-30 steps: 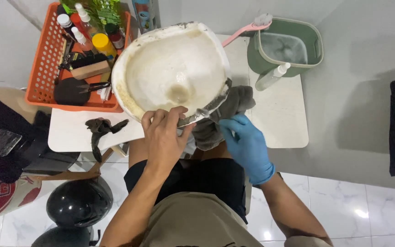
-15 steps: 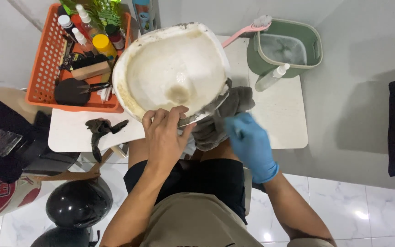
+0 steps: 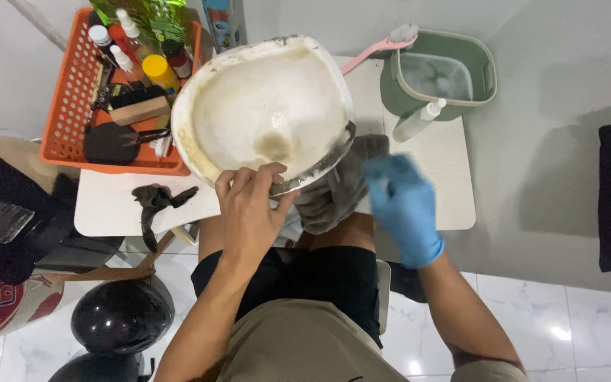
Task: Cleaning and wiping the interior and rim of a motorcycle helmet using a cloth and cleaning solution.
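Note:
A white, stained, bowl-shaped helmet shell point(image 3: 263, 113) lies hollow side up on the white table point(image 3: 447, 191). My bare left hand point(image 3: 249, 209) grips its near rim, fingers over the edge. A grey cloth point(image 3: 337, 191) is bunched under the shell's right near edge, at the table's front. My right hand point(image 3: 404, 205), in a blue glove, is blurred by motion just right of the cloth, fingers spread, with nothing seen in it.
An orange basket point(image 3: 61, 134) of bottles and brushes stands at the back left. A green bucket point(image 3: 440, 74) with a pink brush point(image 3: 380, 46) is back right, a small spray bottle point(image 3: 419, 120) beside it. A black rag point(image 3: 153, 201) lies front left. Black helmets point(image 3: 118, 315) sit on the floor.
My gloved right hand has come off the grey cloth at the shell's rim and swung to the right. My left hand keeps its hold on the rim.

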